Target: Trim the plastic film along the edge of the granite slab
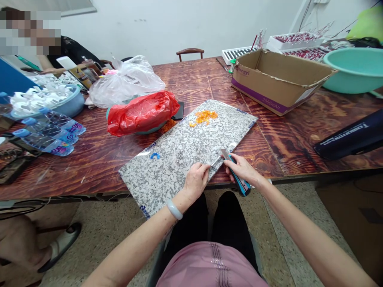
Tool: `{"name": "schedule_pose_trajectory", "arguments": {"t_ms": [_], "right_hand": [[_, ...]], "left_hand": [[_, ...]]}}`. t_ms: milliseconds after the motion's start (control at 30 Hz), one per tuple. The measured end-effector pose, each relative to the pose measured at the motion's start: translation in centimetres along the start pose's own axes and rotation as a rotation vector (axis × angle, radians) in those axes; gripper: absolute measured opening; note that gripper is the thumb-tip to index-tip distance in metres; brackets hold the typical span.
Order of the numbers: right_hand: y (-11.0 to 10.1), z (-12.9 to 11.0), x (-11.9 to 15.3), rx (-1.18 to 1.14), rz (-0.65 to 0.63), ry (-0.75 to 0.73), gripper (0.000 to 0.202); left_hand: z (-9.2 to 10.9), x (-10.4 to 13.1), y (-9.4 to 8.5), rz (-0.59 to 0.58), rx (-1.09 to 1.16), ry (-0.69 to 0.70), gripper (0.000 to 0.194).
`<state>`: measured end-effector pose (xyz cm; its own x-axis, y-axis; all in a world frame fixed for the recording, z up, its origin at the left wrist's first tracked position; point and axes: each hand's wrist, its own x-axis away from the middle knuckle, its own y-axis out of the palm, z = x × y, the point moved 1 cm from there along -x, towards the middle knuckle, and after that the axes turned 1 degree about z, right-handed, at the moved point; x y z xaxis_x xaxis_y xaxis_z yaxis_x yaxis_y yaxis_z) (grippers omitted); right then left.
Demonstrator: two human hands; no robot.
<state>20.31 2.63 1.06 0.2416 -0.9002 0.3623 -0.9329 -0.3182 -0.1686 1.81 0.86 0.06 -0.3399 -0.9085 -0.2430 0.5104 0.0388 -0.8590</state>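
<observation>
My right hand (239, 168) is closed round a blue and black utility knife (239, 181), its blade end pointing up and left over the board's front edge. Beside it, my left hand (196, 179) pinches the end of a small thin clear strip (216, 161) on the board. The strip's far end is close to the blade. Under both lies a speckled grey stone board (179, 159), set at a slant. Small orange pieces (206, 116) are heaped toward its back, and a few blue pieces (154, 156) lie near its left edge.
Behind the board are a red plastic bag (143, 111) over a bowl and a black phone (179, 111). Water bottles (50, 135) and a basin of white parts (72, 104) stand left. A cardboard box (278, 79), green basin (356, 71) and dark cylinder (350, 135) are right. A person sits far left.
</observation>
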Motion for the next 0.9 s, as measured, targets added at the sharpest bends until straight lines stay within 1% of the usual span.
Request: {"name": "schedule_pose_trajectory", "arguments": {"t_ms": [167,300,400,500,567,633,767,900], "right_hand": [[-0.1,-0.3,0.1,-0.031,-0.004,-0.015,0.026],[0.0,-0.3,0.1,0.015,-0.002,-0.011,0.026],[-0.1,-0.2,0.0,0.080,0.010,-0.044,0.026],[-0.1,-0.3,0.1,0.257,0.088,-0.133,0.025],[0.0,-0.5,0.5,0.438,0.161,-0.209,0.024],[0.4,-0.7,1.1,0.623,0.197,-0.247,0.022],[1.7,-0.8,2.2,0.909,0.162,-0.195,0.021],[2.8,-0.7,2.5,1.044,0.113,-0.163,0.021]], "left_hand": [[0.1,0.0,-0.1,0.003,0.025,-0.002,0.020],[0.1,0.0,-0.1,0.006,0.031,0.004,0.020],[0.1,0.0,0.0,0.007,0.020,0.000,0.020],[0.0,0.0,0.1,0.002,0.008,-0.003,0.020],[0.1,0.0,0.1,0.004,0.006,-0.004,0.020],[0.1,0.0,0.1,0.008,0.008,-0.006,0.020],[0.2,0.0,-0.1,0.005,0.013,-0.004,0.019],[0.3,0.0,-0.2,-0.002,0.018,-0.001,0.018]]}}
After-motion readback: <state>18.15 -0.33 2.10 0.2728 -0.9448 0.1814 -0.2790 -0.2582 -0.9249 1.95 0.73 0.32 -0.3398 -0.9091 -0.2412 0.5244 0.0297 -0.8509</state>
